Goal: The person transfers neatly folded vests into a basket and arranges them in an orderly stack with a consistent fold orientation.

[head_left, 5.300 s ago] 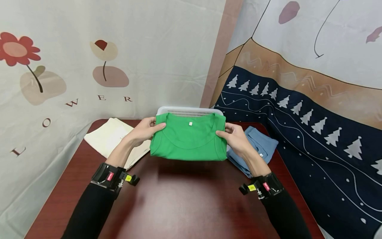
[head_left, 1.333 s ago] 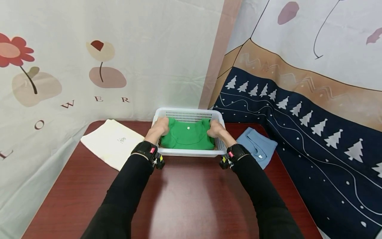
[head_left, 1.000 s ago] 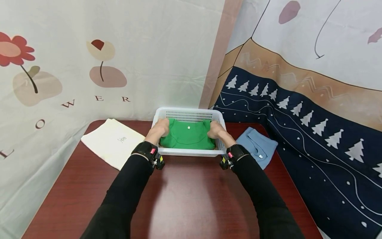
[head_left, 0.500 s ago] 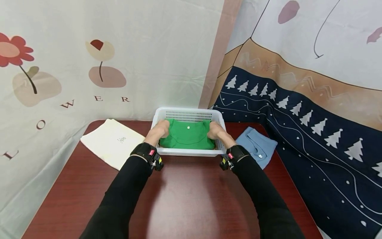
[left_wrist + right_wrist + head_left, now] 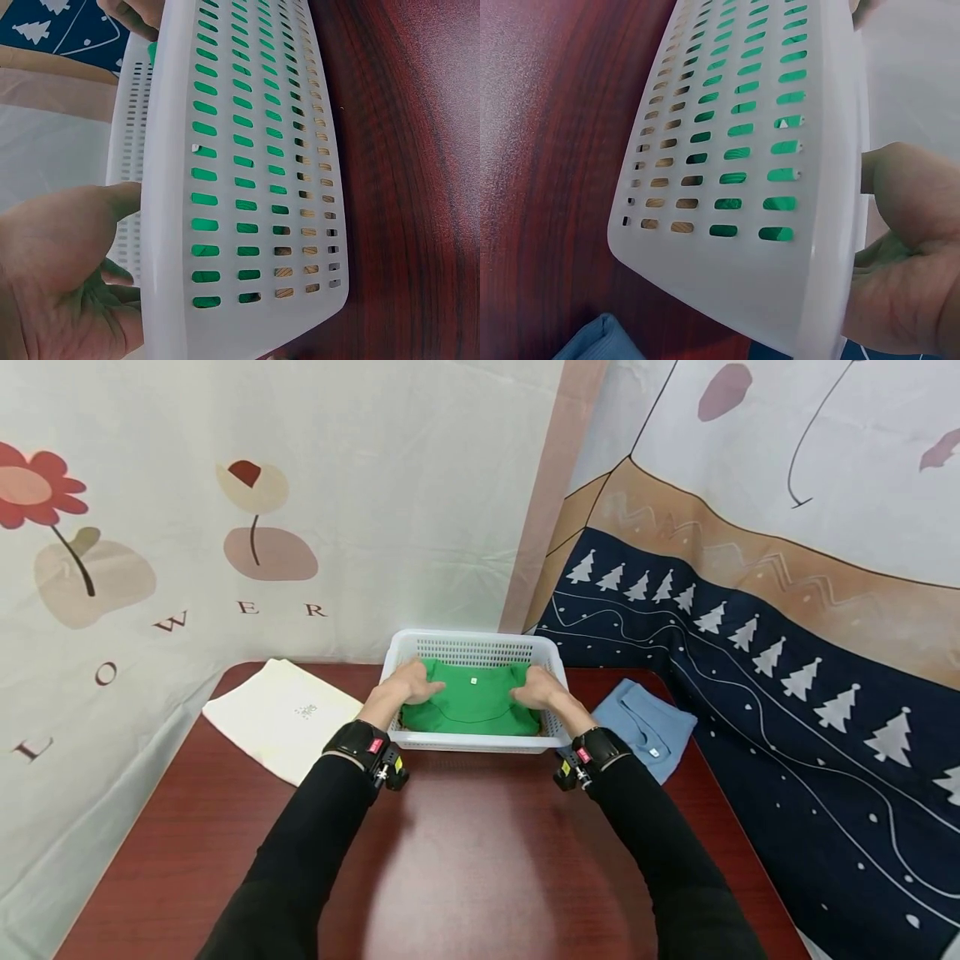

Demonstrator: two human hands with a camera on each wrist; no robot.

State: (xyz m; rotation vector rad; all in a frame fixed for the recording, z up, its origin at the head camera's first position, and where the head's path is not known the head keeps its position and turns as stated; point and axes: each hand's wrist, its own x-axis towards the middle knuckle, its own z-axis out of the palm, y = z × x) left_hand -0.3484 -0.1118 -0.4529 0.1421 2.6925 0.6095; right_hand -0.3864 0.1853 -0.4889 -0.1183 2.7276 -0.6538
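I see the folded green garment (image 5: 471, 702) lying inside the white basket (image 5: 480, 743), its neck tag (image 5: 473, 681) too small for me to read. The left hand (image 5: 411, 683) is in at one end and the right hand (image 5: 542, 687) at the other, thumbs extended over the garment; the basket hides the fingertips, so I cannot tell whether either grasps it. The blue garment (image 5: 637, 718) has a tag (image 5: 654, 752) equally illegible to me. On the backdrop (image 5: 420, 485) I read L, O, W, E, R.
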